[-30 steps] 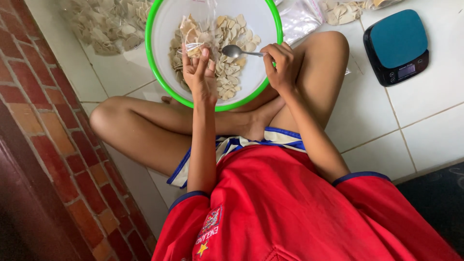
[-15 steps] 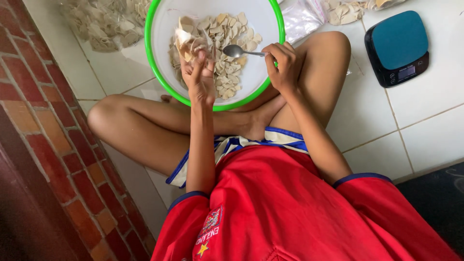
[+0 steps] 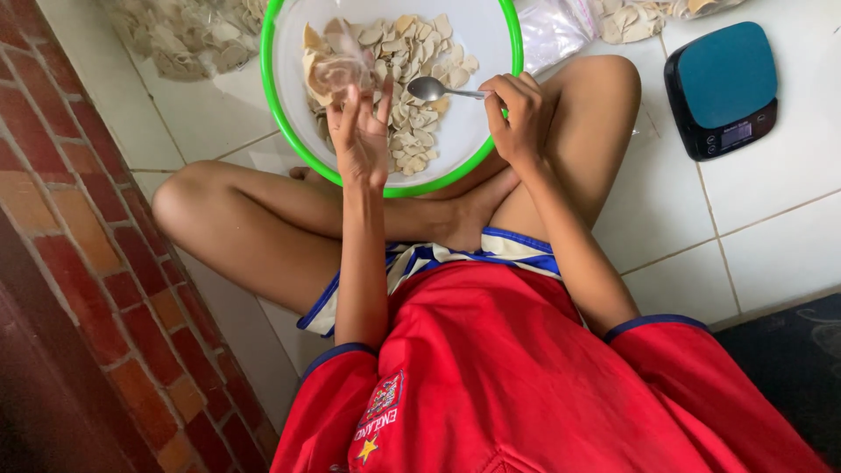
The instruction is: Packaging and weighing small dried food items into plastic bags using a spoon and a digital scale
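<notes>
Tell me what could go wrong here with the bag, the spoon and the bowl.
The small clear plastic bag of pale chips is only pinched in the left hand, so it could sag and spill. The metal spoon in the right hand may drop chips outside. The green-rimmed white plastic bowl leans against the legs and might tip.

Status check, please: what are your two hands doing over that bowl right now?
Left hand holds small clear bag over bowl. Right hand grips spoon above chips. Nothing in the way.
</notes>
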